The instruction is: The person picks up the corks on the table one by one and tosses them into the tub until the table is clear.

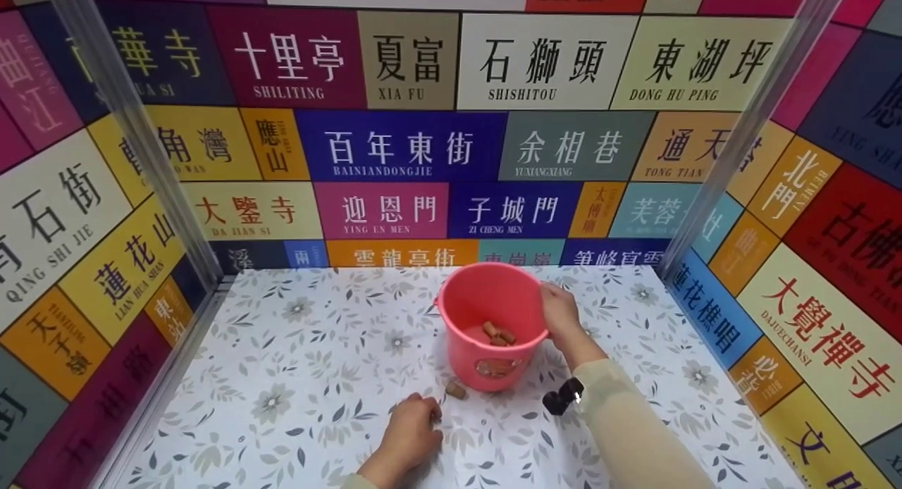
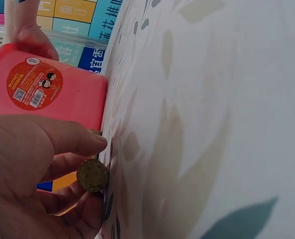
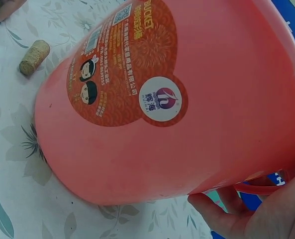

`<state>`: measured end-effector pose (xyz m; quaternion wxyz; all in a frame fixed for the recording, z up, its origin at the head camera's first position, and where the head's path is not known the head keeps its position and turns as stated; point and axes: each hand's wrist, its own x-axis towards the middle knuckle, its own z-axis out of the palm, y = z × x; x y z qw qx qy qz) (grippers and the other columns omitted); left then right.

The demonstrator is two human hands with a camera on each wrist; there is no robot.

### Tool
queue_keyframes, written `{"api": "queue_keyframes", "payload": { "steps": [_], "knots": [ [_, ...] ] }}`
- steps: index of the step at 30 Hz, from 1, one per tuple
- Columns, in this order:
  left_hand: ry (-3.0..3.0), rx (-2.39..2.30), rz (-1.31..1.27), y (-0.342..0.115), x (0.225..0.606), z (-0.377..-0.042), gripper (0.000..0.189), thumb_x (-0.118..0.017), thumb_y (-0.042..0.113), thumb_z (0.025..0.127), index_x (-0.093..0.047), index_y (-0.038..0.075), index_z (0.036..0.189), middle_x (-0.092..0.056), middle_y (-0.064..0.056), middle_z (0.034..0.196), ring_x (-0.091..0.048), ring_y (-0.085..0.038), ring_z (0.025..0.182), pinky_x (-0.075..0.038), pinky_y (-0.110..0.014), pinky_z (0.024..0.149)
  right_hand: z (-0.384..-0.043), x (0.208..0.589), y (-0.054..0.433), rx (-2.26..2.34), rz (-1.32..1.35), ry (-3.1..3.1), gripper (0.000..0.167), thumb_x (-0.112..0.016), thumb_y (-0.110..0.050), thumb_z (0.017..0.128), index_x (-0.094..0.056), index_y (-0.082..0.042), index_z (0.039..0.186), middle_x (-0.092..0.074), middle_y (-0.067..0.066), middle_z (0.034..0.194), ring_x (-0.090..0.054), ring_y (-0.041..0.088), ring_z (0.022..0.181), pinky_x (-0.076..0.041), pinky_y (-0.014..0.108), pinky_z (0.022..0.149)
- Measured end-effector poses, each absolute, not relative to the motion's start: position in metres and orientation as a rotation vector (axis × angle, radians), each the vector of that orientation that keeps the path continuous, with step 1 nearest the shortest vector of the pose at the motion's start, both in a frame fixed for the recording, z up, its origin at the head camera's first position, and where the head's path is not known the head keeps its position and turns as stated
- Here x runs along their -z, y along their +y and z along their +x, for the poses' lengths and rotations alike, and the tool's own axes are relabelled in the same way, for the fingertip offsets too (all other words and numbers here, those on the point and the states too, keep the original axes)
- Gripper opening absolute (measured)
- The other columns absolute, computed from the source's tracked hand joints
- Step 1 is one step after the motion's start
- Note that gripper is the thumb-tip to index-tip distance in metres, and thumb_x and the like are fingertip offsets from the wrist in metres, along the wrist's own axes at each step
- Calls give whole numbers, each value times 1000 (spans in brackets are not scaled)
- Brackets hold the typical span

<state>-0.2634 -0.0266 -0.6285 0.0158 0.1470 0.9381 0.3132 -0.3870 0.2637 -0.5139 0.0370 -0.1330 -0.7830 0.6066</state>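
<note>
A pink bucket [image 1: 486, 362] stands on the patterned tabletop, several corks [image 1: 499, 334] lying at its bottom. My right hand [image 1: 561, 313] grips the bucket's right side by the rim; in the right wrist view its thumb and fingers [image 3: 222, 214] are at the rim and handle. Left of the bucket and close to the table, my left hand [image 1: 411, 432] has its fingers curled round a cork [image 2: 92, 175], whose round end faces the left wrist camera. Another cork [image 3: 35, 58] lies on its side on the table, between the left hand and the bucket's base.
The white tabletop [image 1: 338, 348] has a grey leaf and flower print. Walls of coloured panels with Chinese lettering [image 1: 402, 147] enclose its back and sides, with clear posts [image 1: 747, 115] at the corners. A small black device [image 1: 562, 397] sits at the right wrist.
</note>
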Motion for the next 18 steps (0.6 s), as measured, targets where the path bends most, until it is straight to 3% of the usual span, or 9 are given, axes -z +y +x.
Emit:
{"api": "queue_keyframes", "payload": {
  "steps": [18],
  "knots": [
    [2931,-960,380,-26,628,-258,14,-76,-1,72,-71,9,81,-55,1,78,-51,-17,71,-45,-37,71,-386,513,264,-1842,-404,-2428,45,-42,-33,113,-67,-11,142,-69,21,135,-69,32,113,-60,35,85]
  ]
}}
